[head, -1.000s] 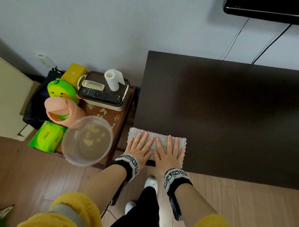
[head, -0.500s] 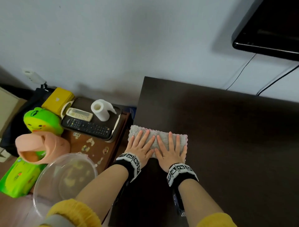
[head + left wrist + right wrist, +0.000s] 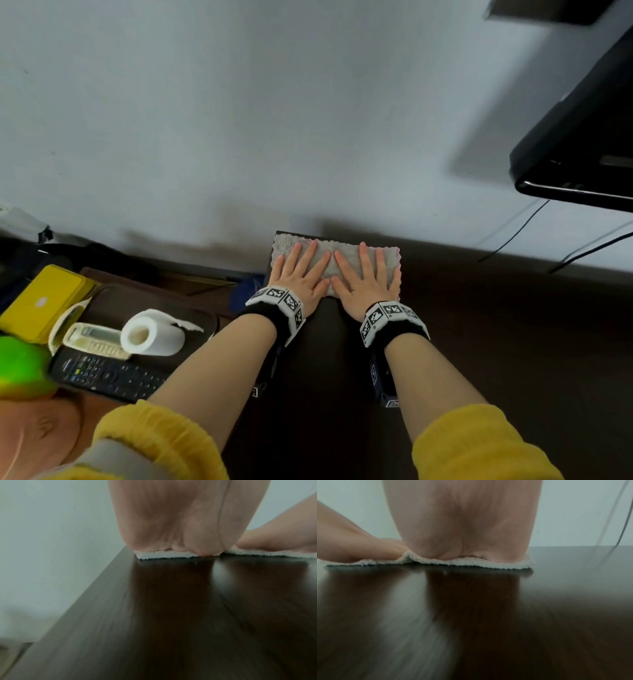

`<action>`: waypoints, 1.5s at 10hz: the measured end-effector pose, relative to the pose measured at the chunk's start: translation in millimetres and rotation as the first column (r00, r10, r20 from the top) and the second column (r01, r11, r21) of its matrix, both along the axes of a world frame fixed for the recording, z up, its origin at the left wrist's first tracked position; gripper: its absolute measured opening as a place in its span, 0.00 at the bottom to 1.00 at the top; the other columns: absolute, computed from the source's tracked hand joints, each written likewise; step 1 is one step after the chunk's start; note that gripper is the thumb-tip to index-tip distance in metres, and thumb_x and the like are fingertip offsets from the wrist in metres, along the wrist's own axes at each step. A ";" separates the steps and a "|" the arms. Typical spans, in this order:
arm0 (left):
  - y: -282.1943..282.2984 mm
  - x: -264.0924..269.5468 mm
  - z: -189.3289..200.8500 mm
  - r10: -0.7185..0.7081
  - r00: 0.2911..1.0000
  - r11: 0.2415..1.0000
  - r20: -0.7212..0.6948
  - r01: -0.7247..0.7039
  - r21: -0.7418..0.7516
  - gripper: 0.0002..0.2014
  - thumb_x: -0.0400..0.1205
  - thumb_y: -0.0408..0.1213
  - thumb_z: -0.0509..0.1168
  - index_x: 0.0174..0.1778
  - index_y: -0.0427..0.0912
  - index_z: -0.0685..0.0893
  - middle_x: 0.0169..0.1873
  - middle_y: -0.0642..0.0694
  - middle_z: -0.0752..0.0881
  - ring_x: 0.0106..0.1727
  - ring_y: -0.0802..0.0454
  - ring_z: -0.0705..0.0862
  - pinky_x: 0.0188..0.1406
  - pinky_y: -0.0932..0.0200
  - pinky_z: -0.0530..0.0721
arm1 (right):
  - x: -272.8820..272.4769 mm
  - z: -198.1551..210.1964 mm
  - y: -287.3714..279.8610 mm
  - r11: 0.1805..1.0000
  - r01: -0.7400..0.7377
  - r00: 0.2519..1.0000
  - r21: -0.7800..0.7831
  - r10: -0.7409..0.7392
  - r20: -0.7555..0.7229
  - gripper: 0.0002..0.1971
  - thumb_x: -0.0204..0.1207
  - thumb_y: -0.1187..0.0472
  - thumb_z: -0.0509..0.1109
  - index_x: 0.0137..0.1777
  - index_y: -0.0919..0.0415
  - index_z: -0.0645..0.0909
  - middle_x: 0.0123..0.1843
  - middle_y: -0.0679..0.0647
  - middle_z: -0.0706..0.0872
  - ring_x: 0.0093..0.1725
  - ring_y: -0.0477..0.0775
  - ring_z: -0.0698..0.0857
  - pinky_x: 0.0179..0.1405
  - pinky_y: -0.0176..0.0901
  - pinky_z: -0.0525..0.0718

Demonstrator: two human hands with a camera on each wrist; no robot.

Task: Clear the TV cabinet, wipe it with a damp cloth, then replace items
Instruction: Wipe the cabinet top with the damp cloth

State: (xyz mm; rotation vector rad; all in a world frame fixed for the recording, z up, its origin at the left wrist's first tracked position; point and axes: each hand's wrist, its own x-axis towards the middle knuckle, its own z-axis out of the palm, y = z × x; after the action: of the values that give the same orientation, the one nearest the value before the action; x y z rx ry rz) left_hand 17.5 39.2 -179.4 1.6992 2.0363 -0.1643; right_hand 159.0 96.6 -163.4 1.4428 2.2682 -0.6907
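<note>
A pale grey cloth with a pink edge (image 3: 342, 251) lies flat at the far left corner of the dark TV cabinet top (image 3: 496, 325), close to the wall. My left hand (image 3: 297, 270) and right hand (image 3: 363, 274) press on it side by side, fingers straight and spread. In the left wrist view the heel of my palm (image 3: 188, 527) bears on the cloth edge (image 3: 161, 555). The right wrist view shows my palm (image 3: 467, 527) on the cloth (image 3: 471, 563) too. The glossy cabinet top (image 3: 488, 615) reflects both.
A low side table at the left carries a dark tray (image 3: 113, 301) with a paper roll (image 3: 150, 334), a white remote (image 3: 92, 339), a black remote (image 3: 109, 377), a yellow tin (image 3: 44, 301) and a green toy (image 3: 20, 370). A black TV (image 3: 582, 154) hangs upper right, cables (image 3: 513, 236) below.
Both hands have pushed the cloth away from the cabinet's front edge to its back left corner by the wall. My head has leaned forward and tilted up.
</note>
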 end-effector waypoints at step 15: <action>-328.4 134.6 14.7 -0.093 0.995 0.990 0.020 0.094 -0.108 0.29 0.87 0.56 0.38 0.81 0.58 0.33 0.81 0.53 0.29 0.82 0.48 0.29 0.78 0.45 0.29 | 141.2 5.5 -337.1 0.999 0.028 0.997 -0.019 -0.027 0.070 0.28 0.82 0.35 0.39 0.77 0.29 0.28 0.81 0.48 0.22 0.80 0.58 0.24 0.77 0.67 0.28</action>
State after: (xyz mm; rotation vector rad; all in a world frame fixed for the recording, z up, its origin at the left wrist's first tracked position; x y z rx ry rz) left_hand 152.1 -289.1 -164.6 1.7240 1.9025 -0.2875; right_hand 300.1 -240.4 -157.9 1.4687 2.1868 -0.6585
